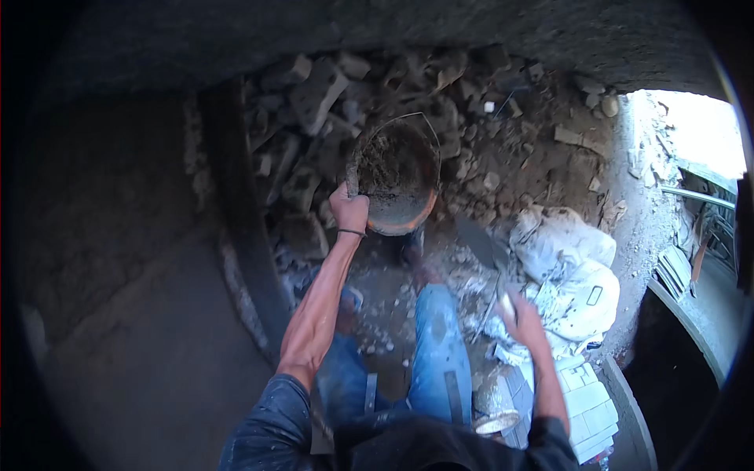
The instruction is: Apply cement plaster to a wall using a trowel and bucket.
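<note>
My left hand [349, 210] is closed on the near left rim of a dark bucket [422, 218] with a thin wire handle. The bucket is tilted, its mouth facing me. Grey-brown residue coats the inside. To the right, my right hand [522, 320] grips the pale handle of a trowel [481, 242]. Its dark, pointed blade stretches up and to the left, apart from the bucket and slightly blurred.
Broken masonry rubble [318, 98] covers the ground ahead. White sacks [569, 267] lie at the right, above stacked pale tiles [585, 404] and a crusted container [495, 404]. A dark wall [118, 259] rises on the left. A ledge [632, 235] borders the right.
</note>
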A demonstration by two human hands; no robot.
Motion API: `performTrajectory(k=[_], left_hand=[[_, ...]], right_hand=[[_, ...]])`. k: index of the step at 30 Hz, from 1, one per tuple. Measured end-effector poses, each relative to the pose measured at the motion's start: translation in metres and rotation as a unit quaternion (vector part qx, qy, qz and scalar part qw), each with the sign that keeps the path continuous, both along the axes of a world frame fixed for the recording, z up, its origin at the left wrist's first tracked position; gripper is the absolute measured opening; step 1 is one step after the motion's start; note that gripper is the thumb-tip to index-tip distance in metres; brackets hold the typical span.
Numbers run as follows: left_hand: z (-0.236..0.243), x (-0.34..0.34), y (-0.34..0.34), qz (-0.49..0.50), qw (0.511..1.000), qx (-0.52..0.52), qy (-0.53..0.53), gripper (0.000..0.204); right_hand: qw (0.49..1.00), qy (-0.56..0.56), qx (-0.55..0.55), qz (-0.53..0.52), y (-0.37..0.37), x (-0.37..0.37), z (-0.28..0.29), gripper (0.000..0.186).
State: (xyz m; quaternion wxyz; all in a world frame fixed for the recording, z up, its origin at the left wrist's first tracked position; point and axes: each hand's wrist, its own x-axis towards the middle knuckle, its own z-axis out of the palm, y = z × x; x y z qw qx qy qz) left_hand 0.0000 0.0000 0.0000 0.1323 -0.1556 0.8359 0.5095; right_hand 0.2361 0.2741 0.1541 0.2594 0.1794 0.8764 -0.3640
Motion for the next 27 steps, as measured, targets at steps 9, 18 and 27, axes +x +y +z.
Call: performTrajectory(k=[9,18,27], left_hand=[[0.215,0.094,-0.119,-0.022,0.998,-0.055,-0.025,0.031],[0.288,0.159,-0.25,0.07,0.996,0.055,-0.001,0.036],[0.375,0.202,-0.334,0.195,0.954,0.225,0.007,0.03]], right_hand=[[0.945,-0.012,-0.211,0.248,-0.118,-0.076,0.021,0.043],[0.916,-0.109,-0.299,0.243,-0.281,-0.02,0.145,0.038],[0.905,-0.17,-0.338,0.193,-0.354,-0.006,0.265,0.033]])
